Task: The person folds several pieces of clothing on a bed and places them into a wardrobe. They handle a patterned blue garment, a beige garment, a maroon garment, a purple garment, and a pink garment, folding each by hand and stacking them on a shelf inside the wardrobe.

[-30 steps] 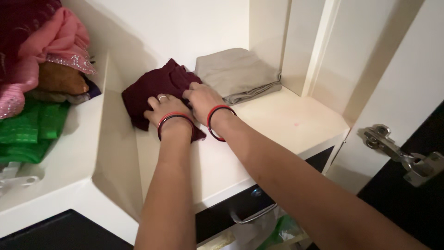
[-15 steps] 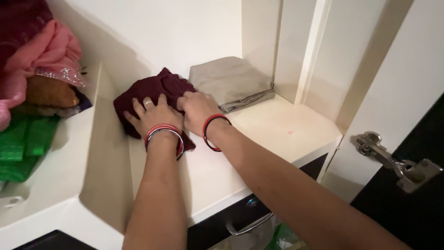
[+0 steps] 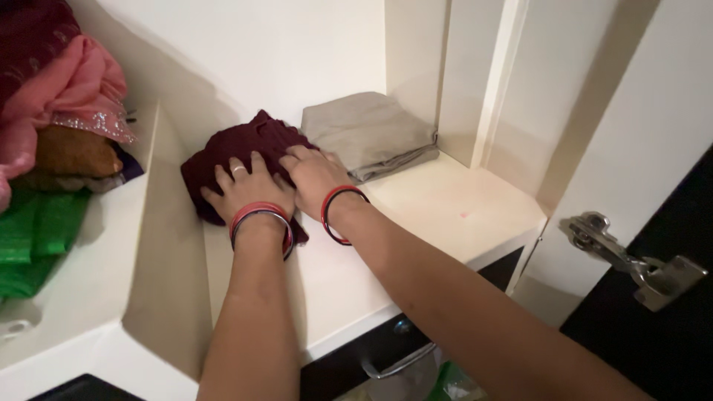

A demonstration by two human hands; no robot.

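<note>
A folded maroon cloth [image 3: 245,145] lies on a cream wardrobe shelf [image 3: 445,215], against the left side wall. My left hand [image 3: 243,186] rests flat on it with fingers spread, a ring on one finger and red bangles at the wrist. Beside it, my right hand [image 3: 313,177] presses on the cloth's right edge with fingers flat, also wearing bangles. Neither hand grips the cloth. A folded beige cloth [image 3: 368,132] sits just to the right of the maroon one, at the back of the shelf.
The left compartment holds a pile of pink, brown and green clothes [image 3: 52,148]. A metal door hinge [image 3: 631,256] sticks out at the right on the open door. Below the shelf is a dark drawer front with a metal handle [image 3: 397,364].
Both hands have slid the maroon cloth a little to the left toward the side wall and flattened on it. The view shifted slightly.
</note>
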